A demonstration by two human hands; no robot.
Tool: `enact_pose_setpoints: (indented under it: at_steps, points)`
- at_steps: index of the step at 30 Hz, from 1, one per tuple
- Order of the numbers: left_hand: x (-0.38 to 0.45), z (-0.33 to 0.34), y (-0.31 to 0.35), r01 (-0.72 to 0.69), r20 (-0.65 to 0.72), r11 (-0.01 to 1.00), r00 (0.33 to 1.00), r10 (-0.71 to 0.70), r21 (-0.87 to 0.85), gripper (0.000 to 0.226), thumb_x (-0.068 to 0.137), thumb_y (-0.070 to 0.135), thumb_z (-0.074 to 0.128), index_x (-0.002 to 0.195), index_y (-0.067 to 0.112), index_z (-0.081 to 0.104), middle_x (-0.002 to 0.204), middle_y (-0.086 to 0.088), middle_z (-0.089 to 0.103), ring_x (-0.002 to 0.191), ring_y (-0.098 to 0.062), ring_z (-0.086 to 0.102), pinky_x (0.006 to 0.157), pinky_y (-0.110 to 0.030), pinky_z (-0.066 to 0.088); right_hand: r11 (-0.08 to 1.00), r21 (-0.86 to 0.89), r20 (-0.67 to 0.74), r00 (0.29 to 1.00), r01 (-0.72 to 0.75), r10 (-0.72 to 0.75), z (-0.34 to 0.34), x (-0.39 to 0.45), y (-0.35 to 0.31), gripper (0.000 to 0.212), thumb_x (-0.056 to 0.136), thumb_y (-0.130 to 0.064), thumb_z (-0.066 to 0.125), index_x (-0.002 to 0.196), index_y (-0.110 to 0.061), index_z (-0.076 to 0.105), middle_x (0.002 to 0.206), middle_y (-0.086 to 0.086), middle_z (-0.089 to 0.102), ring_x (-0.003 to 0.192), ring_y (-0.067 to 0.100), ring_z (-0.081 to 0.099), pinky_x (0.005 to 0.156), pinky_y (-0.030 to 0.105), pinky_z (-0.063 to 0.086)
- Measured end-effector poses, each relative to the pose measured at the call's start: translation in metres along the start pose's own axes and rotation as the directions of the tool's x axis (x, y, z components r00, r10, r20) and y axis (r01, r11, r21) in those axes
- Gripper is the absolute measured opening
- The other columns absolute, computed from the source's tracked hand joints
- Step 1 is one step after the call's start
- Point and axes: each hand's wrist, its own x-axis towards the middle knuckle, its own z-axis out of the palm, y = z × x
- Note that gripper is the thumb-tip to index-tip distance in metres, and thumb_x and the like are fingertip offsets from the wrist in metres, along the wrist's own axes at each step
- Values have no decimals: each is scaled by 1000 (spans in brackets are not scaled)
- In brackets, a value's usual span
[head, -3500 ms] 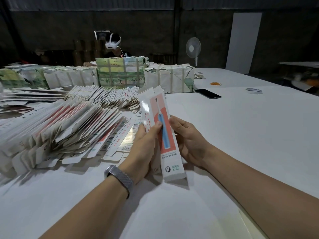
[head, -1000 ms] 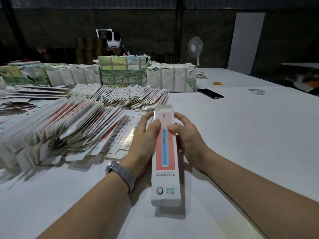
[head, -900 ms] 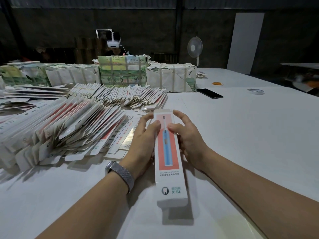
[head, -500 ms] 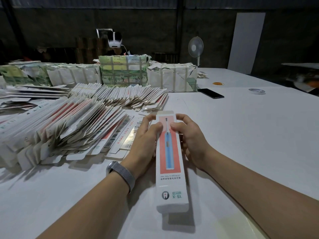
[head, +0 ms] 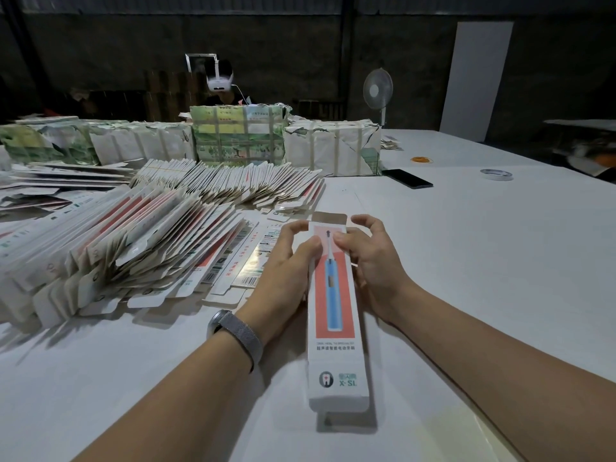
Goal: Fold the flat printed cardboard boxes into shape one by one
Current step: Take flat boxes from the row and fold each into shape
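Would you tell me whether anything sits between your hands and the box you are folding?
Nothing visible does: the left hand and right hand both already hold the box directly, thumbs on its printed face.

Printed "X·SL" beside a tooth logo at the 6 o'clock end of the box (head: 336, 315). Above that, under the red panel, a line of Chinese characters, too small to read. Barcodes on the flat boxes (head: 245, 261) at 9 o'clock of it, digits unreadable.
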Motion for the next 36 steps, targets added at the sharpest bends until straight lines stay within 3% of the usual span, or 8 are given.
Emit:
enact_pose_setpoints:
  at_steps: [4,7,10,13,17,28,36]
  points:
    - [-1,0,-2,-1,-9,1000,1000,1,2,17,103,35,51,116,43,47,85,-6,77,69,-21,74,60,-31,59,998,-57,9,1000,1,-1,1,-1,-2,16,99,-11,57,115,-14,59,91,3,74,79,23,70,77,43,60]
    - [0,-2,-3,3,-1,1000,1000,-3,10,23,100,40,52,119,49,44,80,-3,77,67,-20,74,61,-31,60,993,-120,26,1000,19,-16,1,-5,-4,10,101,-14,54,104,-16,64,86,3,73,74,23,72,67,34,62]
    - [2,-3,-5,-10,3,1000,1000,10,25,26,101,38,51,125,46,46,78,0,76,66,-17,73,59,-27,58,987,-152,32,999,46,-42,2,-6,-5,15,102,-13,53,97,-20,66,85,2,72,75,24,71,67,35,61]
    - [3,-4,-4,0,12,999,1000,0,34,30,89,45,52,119,45,51,79,-2,76,68,-19,73,63,-32,60,980,-189,39,997,68,-61,2,-6,-6,19,102,-14,53,94,-23,67,83,-1,72,75,23,71,66,31,60]
    - [2,-5,-5,-11,40,1000,999,11,3,16,104,32,53,118,40,53,80,-2,76,69,-19,74,62,-31,60,977,-203,48,997,63,-54,2,-8,-8,26,103,-17,52,89,-30,71,83,0,73,73,22,74,61,28,59]
    - [2,-6,-3,-2,44,1000,999,1,21,14,105,32,52,116,40,53,81,-5,77,69,-20,75,59,-27,57,981,-191,36,999,44,-38,3,-10,-10,17,104,-19,52,102,-29,66,87,0,74,73,21,73,60,29,59]
    - [3,-5,-6,-18,46,1000,999,17,12,27,99,39,58,125,39,49,89,-10,78,77,-27,76,65,-34,60,980,-196,41,999,28,-20,3,-10,-11,16,104,-19,51,105,-28,64,91,1,75,72,22,74,63,30,60]
